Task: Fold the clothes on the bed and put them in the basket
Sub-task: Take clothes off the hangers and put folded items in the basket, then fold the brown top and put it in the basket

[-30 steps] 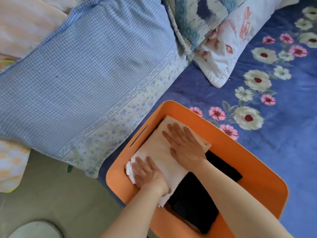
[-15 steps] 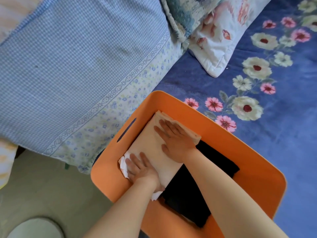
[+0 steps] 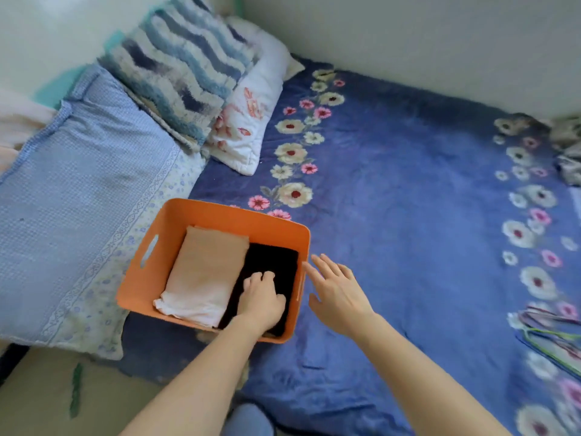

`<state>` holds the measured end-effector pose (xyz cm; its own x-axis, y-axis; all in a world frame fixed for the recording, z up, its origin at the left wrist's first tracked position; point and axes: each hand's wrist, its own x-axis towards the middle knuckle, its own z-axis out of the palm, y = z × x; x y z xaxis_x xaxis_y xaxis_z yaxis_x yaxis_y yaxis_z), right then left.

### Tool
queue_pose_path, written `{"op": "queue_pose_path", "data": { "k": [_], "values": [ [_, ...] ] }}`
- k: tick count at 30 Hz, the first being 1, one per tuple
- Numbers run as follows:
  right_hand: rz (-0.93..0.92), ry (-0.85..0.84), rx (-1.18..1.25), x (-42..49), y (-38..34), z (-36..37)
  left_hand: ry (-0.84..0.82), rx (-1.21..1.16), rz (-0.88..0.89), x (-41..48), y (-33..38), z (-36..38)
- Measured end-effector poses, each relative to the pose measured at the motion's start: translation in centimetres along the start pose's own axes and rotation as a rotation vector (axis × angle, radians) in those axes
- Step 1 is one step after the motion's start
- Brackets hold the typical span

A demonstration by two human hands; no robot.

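Neatly folded, a peach garment [image 3: 206, 272] lies along the left side of the orange basket [image 3: 239, 212], and a black garment [image 3: 272, 259] lies flat beside it, filling the right side and touching it along one edge. The left hand [image 3: 261, 298] is down inside the basket on the black garment, fingers bent at the knuckles with their tips on the fabric; whether they pinch it cannot be told. The right hand [image 3: 338, 287] is outside the basket, just beside its right wall, palm down with fingers spread wide and holding nothing, above the blue flowered blanket [image 3: 408, 215]. The basket stands on that blanket near the bed's left edge, close against a blue checked pillow [image 3: 85, 196]. Behind the pillow lean a shaggy blue-and-white cushion [image 3: 185, 73] and a white pillow with pink flowers [image 3: 248, 121]. At the far right edge of the bed lie some coloured hangers [image 3: 550, 328], blurred, and a patterned bundle of cloth [image 3: 569, 146] farther back.
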<state>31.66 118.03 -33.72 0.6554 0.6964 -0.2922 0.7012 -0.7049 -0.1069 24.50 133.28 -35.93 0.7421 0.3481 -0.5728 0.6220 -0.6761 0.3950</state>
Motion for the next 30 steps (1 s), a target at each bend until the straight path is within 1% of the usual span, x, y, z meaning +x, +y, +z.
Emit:
{"op": "queue_pose_path", "data": {
  "k": [2, 5, 8, 13, 18, 20, 22, 26, 30],
  "values": [
    [0.105, 0.004, 0.017, -5.3, 2.9, -0.8, -0.008, 0.093, 0.108, -2.2, 4.6, 1.8],
    [0.254, 0.060, 0.093, -14.7, 7.3, -1.8, -0.049, 0.232, 0.270, -6.5, 12.4, 5.1],
    [0.405, 0.099, 0.094, -23.7, 12.0, -2.9, -0.052, 0.336, 0.432, -10.6, 20.3, 8.2],
    [0.690, 0.167, 0.069, -40.4, 19.9, -3.7, -0.024, 0.498, 0.785, -19.9, 34.6, 14.9],
    [0.975, 0.267, 0.094, -54.5, 25.2, -4.6, -0.003, 0.609, 1.157, -29.0, 46.7, 22.2],
    [1.089, 0.264, 0.103, -60.0, 26.8, -4.6, 0.000, 0.640, 1.294, -32.8, 51.3, 25.6],
    [1.175, 0.265, 0.111, -64.1, 28.7, -4.6, -0.012, 0.645, 1.374, -35.8, 54.9, 28.2],
    [1.339, 0.341, 0.126, -72.2, 33.4, -5.2, -0.019, 0.643, 1.534, -41.3, 61.9, 33.6],
    [1.453, 0.352, 0.126, -78.9, 38.6, -5.6, -0.054, 0.647, 1.610, -44.9, 68.5, 38.9]
  ]
}}
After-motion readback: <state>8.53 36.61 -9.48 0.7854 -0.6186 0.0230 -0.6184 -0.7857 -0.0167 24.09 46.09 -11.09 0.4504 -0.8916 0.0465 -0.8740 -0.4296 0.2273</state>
